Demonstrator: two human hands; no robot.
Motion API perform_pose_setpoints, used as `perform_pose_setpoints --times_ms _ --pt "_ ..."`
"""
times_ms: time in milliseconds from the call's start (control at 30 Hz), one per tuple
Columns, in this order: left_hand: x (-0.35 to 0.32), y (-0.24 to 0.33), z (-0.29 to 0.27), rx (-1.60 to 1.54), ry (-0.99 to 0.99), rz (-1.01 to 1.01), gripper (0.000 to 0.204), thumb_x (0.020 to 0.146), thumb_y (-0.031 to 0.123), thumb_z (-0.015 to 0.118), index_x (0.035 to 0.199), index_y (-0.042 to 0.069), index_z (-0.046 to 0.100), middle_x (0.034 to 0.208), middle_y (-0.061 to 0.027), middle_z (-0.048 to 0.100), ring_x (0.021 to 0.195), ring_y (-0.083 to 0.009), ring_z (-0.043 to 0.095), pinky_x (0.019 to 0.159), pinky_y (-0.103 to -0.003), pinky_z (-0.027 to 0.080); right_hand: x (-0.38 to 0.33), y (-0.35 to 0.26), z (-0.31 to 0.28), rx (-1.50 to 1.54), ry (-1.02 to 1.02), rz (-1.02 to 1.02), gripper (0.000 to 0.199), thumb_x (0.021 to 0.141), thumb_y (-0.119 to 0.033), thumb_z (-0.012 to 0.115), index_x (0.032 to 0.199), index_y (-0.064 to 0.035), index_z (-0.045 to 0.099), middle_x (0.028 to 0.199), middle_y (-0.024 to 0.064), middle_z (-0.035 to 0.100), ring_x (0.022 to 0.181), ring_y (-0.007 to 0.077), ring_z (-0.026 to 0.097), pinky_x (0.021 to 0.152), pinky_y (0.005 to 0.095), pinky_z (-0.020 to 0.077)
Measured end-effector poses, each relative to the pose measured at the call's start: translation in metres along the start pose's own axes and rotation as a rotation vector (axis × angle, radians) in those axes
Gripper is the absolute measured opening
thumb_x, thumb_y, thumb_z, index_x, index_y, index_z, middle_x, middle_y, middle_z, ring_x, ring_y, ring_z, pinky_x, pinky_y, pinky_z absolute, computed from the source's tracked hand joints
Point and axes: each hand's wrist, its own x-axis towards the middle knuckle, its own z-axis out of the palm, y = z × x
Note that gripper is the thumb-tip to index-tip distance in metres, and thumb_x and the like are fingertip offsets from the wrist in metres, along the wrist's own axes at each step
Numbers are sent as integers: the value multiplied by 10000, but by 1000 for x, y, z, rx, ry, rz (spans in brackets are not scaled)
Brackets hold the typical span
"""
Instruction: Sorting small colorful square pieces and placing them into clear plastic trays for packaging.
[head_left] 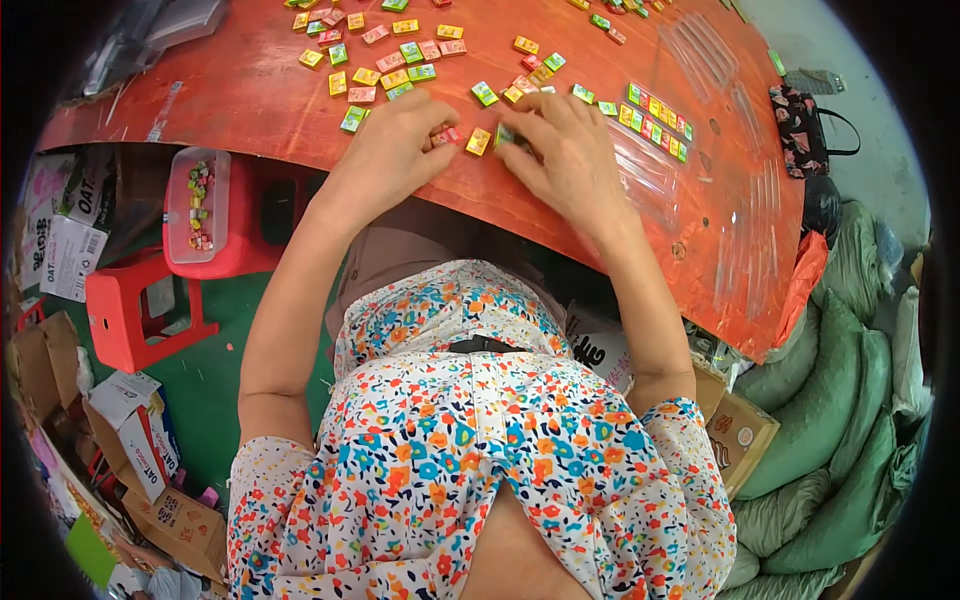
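Note:
My left hand (398, 140) is at the table's near edge, thumb and fingers closed on a small pink-red box (446, 137). Across from it, my right hand (562, 142) pinches a small green box (503, 133), partly hidden by the fingers. Between the two hands a small yellow box (478, 141) lies on the red table (260, 110). Just beyond my hands are several more little boxes in yellow, pink and green, one of them a green box (484, 93). To the right of my right hand, two rows of such boxes (656, 121) stand side by side.
Clear plastic trays (735, 235) are spread along the table's right side. On a red stool (150, 300) at the left sits a clear tub (178, 215) with small colourful pieces. A dark patterned bag (798, 130) and green sacks (825, 400) are on the right. Cardboard boxes (185, 520) stand lower left.

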Motion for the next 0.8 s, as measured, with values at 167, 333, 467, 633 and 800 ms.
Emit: perform_pose_setpoints --times_ms 167,333,467,633,800 --pt "7 -4 5 55 -71 18 266 787 185 736 927 -19 636 834 -154 587 754 -307 624 676 -404 506 -10 -13 5 -80 7 8 281 785 -234 733 1003 -62 690 1024 55 618 970 250 559 830 406 429" --pt "-5 -5 14 247 -26 26 389 752 288 776 965 2 621 876 -136 582 758 -335 618 680 -417 504 -12 -5 7 107 36 42 296 792 -234 731 1026 -57 692 1034 63 627 976 271 564 844 398 434" --pt "-8 7 14 317 98 109 467 738 322 777 1074 47 605 969 -108 563 843 -310 618 705 -417 511 -7 23 -6 189 75 115 261 826 -208 712 1023 -38 690 990 87 652 935 291 607 802 386 478" --pt "-3 6 26 323 79 170 460 748 295 772 1108 63 603 1006 -95 557 922 -284 608 720 -411 521 -7 33 -22 203 -96 234 225 863 -195 680 1047 -66 696 953 90 654 862 255 636 719 354 508" --pt "0 7 39 305 36 105 321 784 238 739 1031 61 637 981 -101 561 884 -300 623 721 -411 530 -6 22 -16 52 -90 189 239 859 -213 670 1055 -79 699 974 101 657 908 287 630 776 395 509"
